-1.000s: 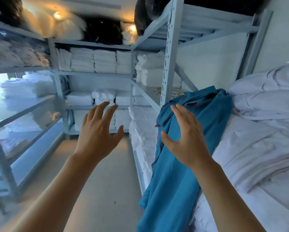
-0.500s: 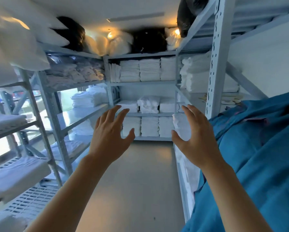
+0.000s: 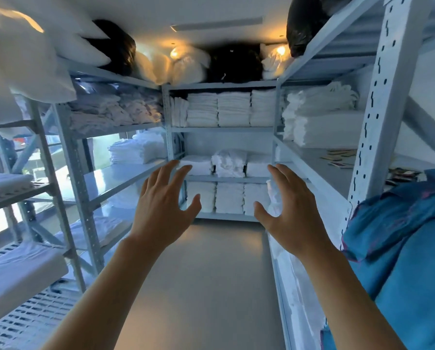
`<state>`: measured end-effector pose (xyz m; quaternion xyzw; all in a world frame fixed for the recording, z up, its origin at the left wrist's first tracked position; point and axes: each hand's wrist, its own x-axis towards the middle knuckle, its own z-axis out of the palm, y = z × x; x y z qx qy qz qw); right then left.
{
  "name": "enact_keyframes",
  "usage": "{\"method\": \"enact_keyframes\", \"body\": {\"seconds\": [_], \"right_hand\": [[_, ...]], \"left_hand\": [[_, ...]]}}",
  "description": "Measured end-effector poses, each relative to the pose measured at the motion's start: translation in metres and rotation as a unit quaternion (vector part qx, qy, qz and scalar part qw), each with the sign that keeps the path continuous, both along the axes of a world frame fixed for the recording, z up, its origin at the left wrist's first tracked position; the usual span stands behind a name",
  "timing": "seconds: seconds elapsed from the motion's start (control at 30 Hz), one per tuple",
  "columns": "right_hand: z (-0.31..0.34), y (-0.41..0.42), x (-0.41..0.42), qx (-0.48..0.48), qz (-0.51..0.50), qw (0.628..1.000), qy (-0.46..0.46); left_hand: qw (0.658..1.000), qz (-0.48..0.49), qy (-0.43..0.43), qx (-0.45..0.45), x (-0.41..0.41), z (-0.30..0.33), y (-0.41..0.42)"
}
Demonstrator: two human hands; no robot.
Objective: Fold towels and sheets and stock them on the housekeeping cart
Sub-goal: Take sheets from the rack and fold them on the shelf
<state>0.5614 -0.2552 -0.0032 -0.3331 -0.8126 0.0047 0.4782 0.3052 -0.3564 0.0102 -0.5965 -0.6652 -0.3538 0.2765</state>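
Folded towels: white stacks point(image 3: 232, 109) packed on the far shelving unit point(image 3: 221, 128), top row three piles wide, then more on the middle shelf point(image 3: 228, 162) and the bottom one point(image 3: 227, 198). Nobody's touching any of them.
Left hand: left hand point(image 3: 162, 208) up in the air in the aisle, back of the hand to the camera, fingers spread and straight-ish, holding nothing.
Right hand: right hand point(image 3: 290, 210) same deal, level with the other one, fingers apart, thumb out, empty. There's a clear gap between the two hands.
Blue cloth: a big rumpled blue cloth point(image 3: 400, 248) heaped at the near right, beside the right forearm, not touching the hand.
Right rack: more folded white linen point(image 3: 322, 122) on its upper shelf, some small flat cards point(image 3: 340, 157) lying on the shelf below.
Left rack: loosely folded pale linen point(image 3: 110, 114) up high, a white stack point(image 3: 133, 150) below that.
Up top: pillows point(image 3: 29, 54) at left, black bags point(image 3: 118, 46) and clear plastic-wrapped bundles point(image 3: 188, 64) along the top shelves.
Floor: plain grey floor point(image 3: 206, 286) running down the aisle.
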Motion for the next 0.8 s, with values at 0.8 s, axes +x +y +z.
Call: {"method": "enact_keyframes", "body": {"seconds": [0.8], "right_hand": [[0.021,0.169,-0.215,-0.004,-0.099,0.993,-0.070]], "left_hand": [[0.993,-0.095,-0.058,0.025,-0.230,-0.006,0.214]]}}
